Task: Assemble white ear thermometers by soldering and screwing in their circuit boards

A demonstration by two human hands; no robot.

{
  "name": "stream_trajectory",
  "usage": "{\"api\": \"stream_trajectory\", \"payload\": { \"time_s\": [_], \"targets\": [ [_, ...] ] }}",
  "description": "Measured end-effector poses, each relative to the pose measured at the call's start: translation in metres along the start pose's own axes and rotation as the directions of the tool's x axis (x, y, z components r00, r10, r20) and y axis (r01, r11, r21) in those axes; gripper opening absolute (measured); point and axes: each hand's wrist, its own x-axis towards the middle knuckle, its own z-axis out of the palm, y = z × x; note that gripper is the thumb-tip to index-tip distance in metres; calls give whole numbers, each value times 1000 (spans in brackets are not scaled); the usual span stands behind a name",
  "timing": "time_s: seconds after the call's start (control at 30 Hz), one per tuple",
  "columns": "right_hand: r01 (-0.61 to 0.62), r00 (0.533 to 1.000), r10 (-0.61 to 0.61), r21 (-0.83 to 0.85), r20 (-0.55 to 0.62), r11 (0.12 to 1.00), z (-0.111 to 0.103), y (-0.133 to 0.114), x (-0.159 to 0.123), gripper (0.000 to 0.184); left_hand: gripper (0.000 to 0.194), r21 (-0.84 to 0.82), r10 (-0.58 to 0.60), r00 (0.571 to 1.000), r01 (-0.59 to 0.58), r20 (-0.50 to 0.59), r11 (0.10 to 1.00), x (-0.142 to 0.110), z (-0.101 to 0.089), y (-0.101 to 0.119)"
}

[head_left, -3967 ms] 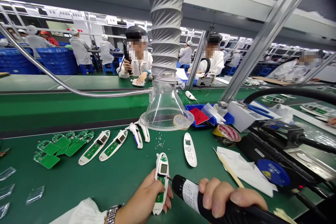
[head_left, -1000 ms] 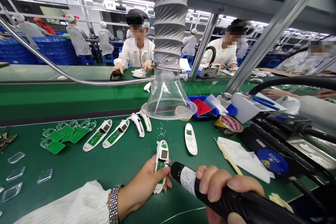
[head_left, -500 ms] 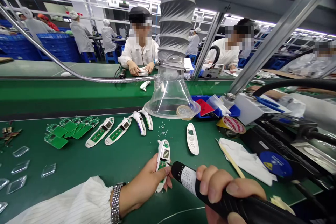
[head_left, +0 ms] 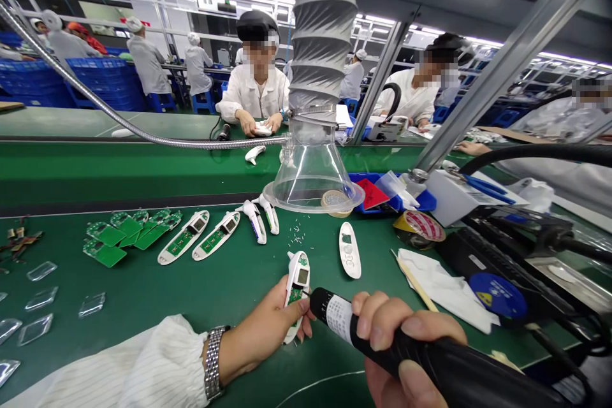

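Head view shows white device (head_left: 301,276) above green bench (head_left: 210,293) — people (head_left: 257,94) beyond.

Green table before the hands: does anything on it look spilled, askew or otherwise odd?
One thing: tiny pale bits lie loose on the green table, just beyond the white device in the left hand. They look spilled, perhaps, because they are scattered, without any container.

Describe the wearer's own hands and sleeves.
Left hand: bare, silver metal-link band at the wrist, white sleeve with faint thin stripes and a gathered cuff. Right hand: bare, no ring visible; its sleeve isn't in view.
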Motion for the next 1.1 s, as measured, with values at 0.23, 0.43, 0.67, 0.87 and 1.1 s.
{"api": "stream_trajectory", "payload": {
  "time_s": [0.23,0.43,0.67,0.87,1.1],
  "targets": [
    [-19,999,16,-67,-35,998,-9,-17,-2,19,34,-5,-44,989,43,-140,999,-2,-18,14],
    [-11,1000,9,-113,-23,993,-19,0,-6,18,33,-1,-29,987,29,-157,1000,-1,-25,22],
    [-21,999,24,-98,32,995,-23,23,-5,19,33,-30,-60,984,56,-166,998,1,-20,18],
    [-10,1000,9,-43,-22,999,-16,14,1,16,38,-33,-37,977,31,-212,999,4,-21,17],
    [-66,995,67,19,-79,998,-13,-9,-1,19,35,-216,-135,982,104,-132,971,3,-20,16]
  ]
}}
